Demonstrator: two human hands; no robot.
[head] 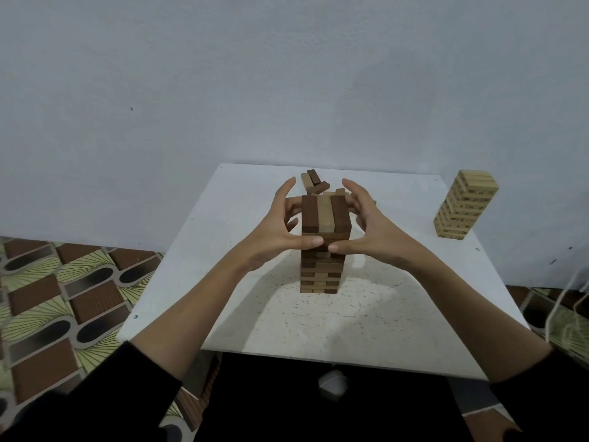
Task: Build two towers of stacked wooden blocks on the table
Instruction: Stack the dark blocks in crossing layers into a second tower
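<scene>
item: mixed-wood tower (pixel 322 250), centre of surface (pixel 366 330). left hand (pixel 280 231) and right hand (pixel 369 228) spread, thumbs pressing its near face. pale tower (pixel 463 205) at 2 o'clock. loose blocks (pixel 315 183) at 12. risk: uneven squeeze likely topples upper layers.

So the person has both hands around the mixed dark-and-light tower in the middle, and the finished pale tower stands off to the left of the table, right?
Not quite: the pale tower stands at the table's right edge, as the head view shows. The rest holds: the left hand and right hand are both around the mixed tower in the middle.
</scene>
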